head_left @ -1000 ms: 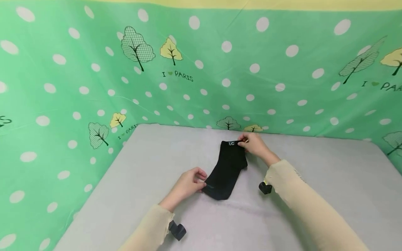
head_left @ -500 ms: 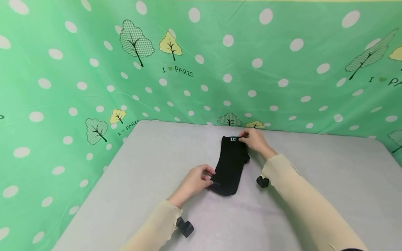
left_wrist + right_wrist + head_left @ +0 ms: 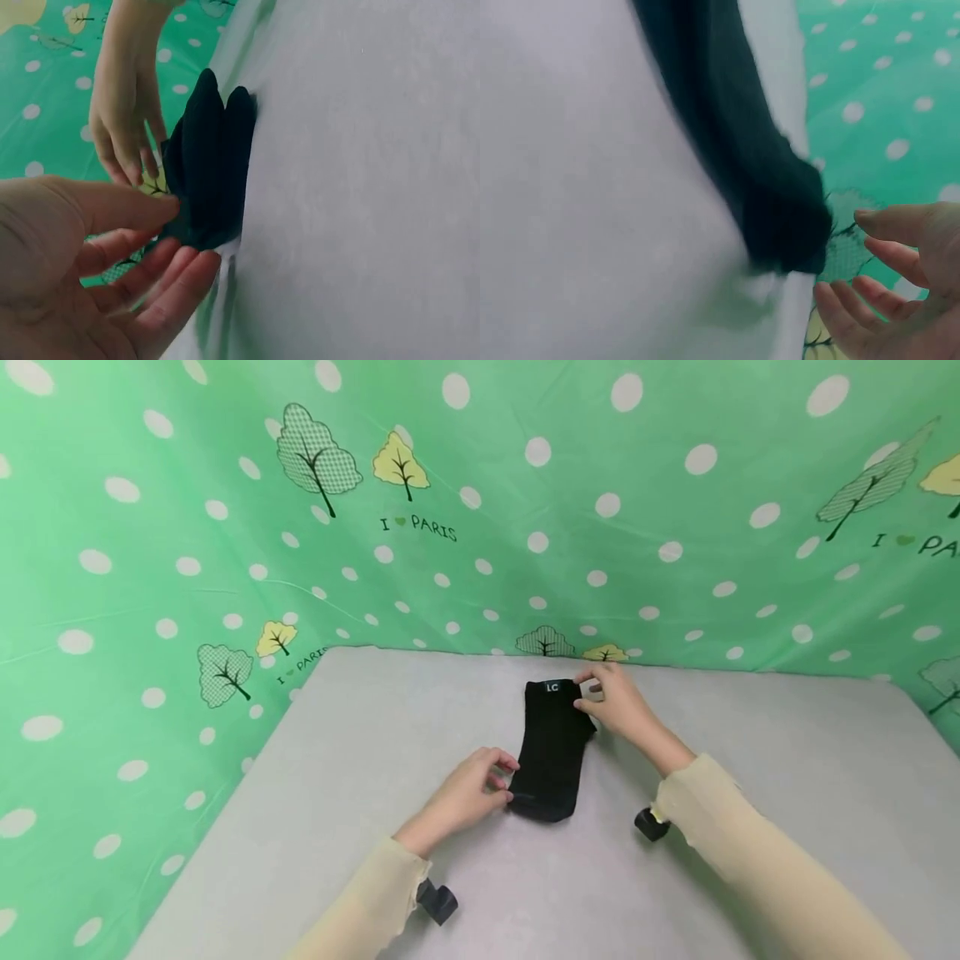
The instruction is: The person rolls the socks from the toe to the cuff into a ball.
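Observation:
A black sock point(image 3: 551, 747) with a small "LC" label at its cuff lies on the grey table, cuff toward the back and toe toward the front. In the left wrist view the sock point(image 3: 214, 161) shows two rounded dark lobes side by side. My left hand point(image 3: 468, 789) is at the left of the toe end, thumb and fingertips at the edge with a gap between them. My right hand point(image 3: 618, 702) is at the upper right corner of the cuff, fingers parted. From the right wrist, the sock point(image 3: 742, 150) appears just beside my right hand's spread fingers point(image 3: 896, 225).
The grey table point(image 3: 375, 710) reaches back to a green polka-dot cloth point(image 3: 450, 468) printed with trees, which hangs behind and along the left. Black wrist-worn devices hang below both cream sleeves point(image 3: 360, 902).
The sock has turned more upright in the head view, its toe shifting right. My right hand has let go of the cuff and parted its fingers. My left hand has moved right with the toe end.

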A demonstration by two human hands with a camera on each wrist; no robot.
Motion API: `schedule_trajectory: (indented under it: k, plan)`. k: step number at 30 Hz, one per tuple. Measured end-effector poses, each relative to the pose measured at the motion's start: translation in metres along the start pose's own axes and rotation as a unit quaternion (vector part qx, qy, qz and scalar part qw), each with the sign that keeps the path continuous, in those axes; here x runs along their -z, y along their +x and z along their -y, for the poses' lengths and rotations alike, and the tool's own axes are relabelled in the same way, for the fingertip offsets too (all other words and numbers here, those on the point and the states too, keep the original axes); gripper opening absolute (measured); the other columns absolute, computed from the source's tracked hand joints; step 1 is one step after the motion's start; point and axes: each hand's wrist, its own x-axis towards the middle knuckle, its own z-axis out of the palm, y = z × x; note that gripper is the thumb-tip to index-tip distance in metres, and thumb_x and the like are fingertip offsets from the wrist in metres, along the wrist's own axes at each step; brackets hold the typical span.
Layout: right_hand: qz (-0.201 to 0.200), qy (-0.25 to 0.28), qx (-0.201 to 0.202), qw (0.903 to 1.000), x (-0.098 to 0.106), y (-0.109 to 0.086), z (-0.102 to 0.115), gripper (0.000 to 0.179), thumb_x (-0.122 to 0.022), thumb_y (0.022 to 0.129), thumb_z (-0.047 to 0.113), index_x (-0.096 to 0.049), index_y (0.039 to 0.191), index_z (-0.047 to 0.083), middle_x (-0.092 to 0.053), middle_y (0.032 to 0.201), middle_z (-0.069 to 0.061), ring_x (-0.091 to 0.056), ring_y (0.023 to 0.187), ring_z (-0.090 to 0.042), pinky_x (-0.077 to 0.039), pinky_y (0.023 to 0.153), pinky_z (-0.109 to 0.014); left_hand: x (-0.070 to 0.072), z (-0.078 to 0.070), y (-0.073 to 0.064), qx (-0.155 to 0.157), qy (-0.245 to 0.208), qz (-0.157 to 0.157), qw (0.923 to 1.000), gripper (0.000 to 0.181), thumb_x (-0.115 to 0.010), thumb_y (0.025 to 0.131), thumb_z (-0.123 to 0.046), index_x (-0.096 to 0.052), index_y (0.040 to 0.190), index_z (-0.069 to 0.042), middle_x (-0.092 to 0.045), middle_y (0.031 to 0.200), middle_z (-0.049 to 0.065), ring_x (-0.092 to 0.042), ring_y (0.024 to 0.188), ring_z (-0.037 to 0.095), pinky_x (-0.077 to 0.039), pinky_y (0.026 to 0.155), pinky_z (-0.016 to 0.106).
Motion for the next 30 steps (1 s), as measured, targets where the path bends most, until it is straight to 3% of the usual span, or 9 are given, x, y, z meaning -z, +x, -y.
schedule_trajectory:
  k: [6, 12, 19, 23, 30]
  plan:
    - [-0.004, 0.051, 0.05, 0.9974, -0.003, -0.037, 0.013, 0.028, -0.068, 0.091, 0.005, -0.063, 0.118, -0.003, -0.056, 0.126, -0.026, -0.061, 0.113, -0.043, -0.053, 0.096, -0.053, 0.005, -0.001, 0.001, -0.016, -0.027, 0.016, 0.9994, 0.031, -0.072, 0.086, -0.001, -0.063, 0.115, -0.008, -0.063, 0.116, 0.007, -0.065, 0.098, 0.019, -0.054, 0.078, 0.019]
    - [-0.018, 0.088, 0.075, 0.9931, -0.011, -0.068, 0.02, 0.024, -0.07, 0.089, 0.001, -0.065, 0.112, -0.001, -0.06, 0.116, -0.019, -0.062, 0.107, -0.035, -0.053, 0.097, -0.051, 0.005, -0.002, 0.003, -0.024, -0.055, 0.04, 0.9974, 0.029, -0.072, 0.087, 0.0, -0.063, 0.113, -0.007, -0.063, 0.117, 0.007, -0.064, 0.101, 0.02, -0.055, 0.079, 0.019]
    - [0.049, 0.127, 0.101, 0.9855, -0.025, -0.098, 0.019, 0.019, -0.071, 0.09, 0.003, -0.067, 0.108, 0.0, -0.069, 0.108, -0.015, -0.069, 0.096, -0.024, -0.058, 0.089, -0.04, 0.006, 0.001, 0.003, -0.02, -0.046, 0.075, 0.9959, 0.031, -0.075, 0.086, -0.003, -0.064, 0.114, -0.008, -0.064, 0.12, 0.006, -0.062, 0.104, 0.019, -0.056, 0.084, 0.024]
    - [0.079, 0.094, 0.13, 0.9839, -0.033, -0.109, 0.014, 0.02, -0.074, 0.088, 0.009, -0.068, 0.107, 0.006, -0.07, 0.106, -0.007, -0.068, 0.095, -0.019, -0.057, 0.087, -0.034, 0.005, 0.004, 0.003, -0.027, -0.028, 0.089, 0.9953, 0.032, -0.077, 0.085, -0.006, -0.065, 0.114, -0.009, -0.064, 0.121, 0.005, -0.062, 0.106, 0.018, -0.056, 0.089, 0.03]
    - [0.074, 0.013, 0.16, 0.9842, -0.041, -0.117, 0.007, 0.025, -0.081, 0.082, 0.011, -0.068, 0.103, 0.011, -0.068, 0.101, 0.001, -0.064, 0.091, -0.015, -0.055, 0.082, -0.03, 0.002, 0.005, 0.005, -0.039, 0.02, 0.098, 0.9942, 0.036, -0.08, 0.082, -0.007, -0.066, 0.114, -0.012, -0.063, 0.117, 0.003, -0.061, 0.104, 0.017, -0.054, 0.086, 0.028]
